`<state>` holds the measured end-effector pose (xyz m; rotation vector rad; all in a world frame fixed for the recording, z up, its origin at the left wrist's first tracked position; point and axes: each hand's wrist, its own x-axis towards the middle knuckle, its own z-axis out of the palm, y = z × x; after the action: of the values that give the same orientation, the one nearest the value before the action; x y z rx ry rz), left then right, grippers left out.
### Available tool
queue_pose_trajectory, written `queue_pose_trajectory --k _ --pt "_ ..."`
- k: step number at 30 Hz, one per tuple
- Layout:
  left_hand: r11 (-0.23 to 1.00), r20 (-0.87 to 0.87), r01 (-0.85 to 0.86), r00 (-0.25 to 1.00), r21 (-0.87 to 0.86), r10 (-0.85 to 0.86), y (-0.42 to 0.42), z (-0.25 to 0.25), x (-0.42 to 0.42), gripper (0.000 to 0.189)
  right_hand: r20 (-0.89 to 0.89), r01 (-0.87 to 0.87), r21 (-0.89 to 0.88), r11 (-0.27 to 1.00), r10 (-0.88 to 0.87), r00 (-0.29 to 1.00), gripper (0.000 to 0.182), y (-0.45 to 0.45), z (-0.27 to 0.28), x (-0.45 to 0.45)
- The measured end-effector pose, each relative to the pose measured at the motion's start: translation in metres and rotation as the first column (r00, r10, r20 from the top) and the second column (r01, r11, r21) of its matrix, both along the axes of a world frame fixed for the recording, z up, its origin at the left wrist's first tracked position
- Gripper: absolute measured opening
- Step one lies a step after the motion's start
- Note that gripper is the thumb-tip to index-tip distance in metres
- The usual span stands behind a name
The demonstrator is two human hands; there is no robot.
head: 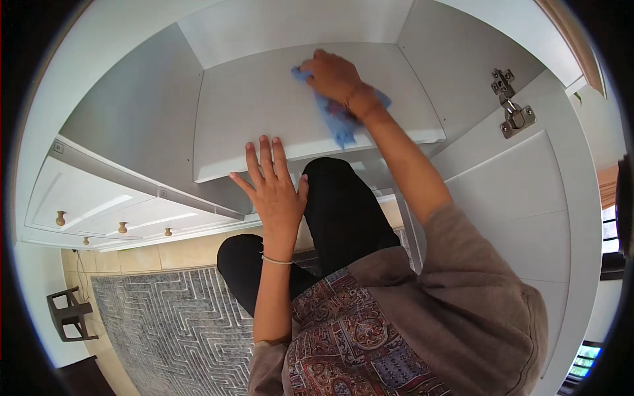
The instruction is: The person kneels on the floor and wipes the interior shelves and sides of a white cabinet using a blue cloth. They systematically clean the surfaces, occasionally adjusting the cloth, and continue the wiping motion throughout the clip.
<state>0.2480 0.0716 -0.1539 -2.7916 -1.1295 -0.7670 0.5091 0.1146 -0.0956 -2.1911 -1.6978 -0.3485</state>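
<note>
My right hand (333,76) grips a blue cloth (337,119) on the white cabinet shelf (247,109), right of its middle. Part of the cloth pokes out past my fingers, and the rest hangs loosely beneath my wrist towards the shelf's front edge; it is slightly blurred. At the front edge of the same shelf, my left hand (272,183) rests its spread fingertips on the board, with nothing in it. A thin band circles the left wrist.
At the right, a white cabinet door (515,198) stands open on a metal hinge (512,106). White drawers (99,198) with wooden knobs line the left. My knees are just below the shelf. A grey patterned rug (173,321) and a dark stool (72,315) lie lower left.
</note>
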Motion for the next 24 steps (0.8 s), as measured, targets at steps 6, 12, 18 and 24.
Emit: queue_pose_trajectory --k 6,12,18,24 --pt "1.000 0.052 0.014 0.999 -0.002 -0.014 -0.002 0.002 0.002 0.093 -0.166 -0.031 0.063 0.998 0.041 0.985 0.024 -0.117 0.016 -0.087" --pt "0.999 0.054 0.039 0.998 -0.006 -0.039 -0.002 0.004 0.001 0.093 -0.220 -0.056 0.041 0.998 0.064 0.973 0.030 -0.159 0.025 -0.100" --pt "1.000 -0.025 0.012 1.000 0.007 -0.012 -0.001 0.005 -0.002 0.097 -0.083 0.058 -0.163 0.985 -0.072 0.994 0.033 -0.084 0.024 -0.018" --pt "1.000 -0.034 -0.005 0.999 0.014 0.006 0.000 0.003 -0.001 0.097 0.031 0.268 -0.115 0.957 -0.266 0.963 0.029 0.039 -0.005 0.080"
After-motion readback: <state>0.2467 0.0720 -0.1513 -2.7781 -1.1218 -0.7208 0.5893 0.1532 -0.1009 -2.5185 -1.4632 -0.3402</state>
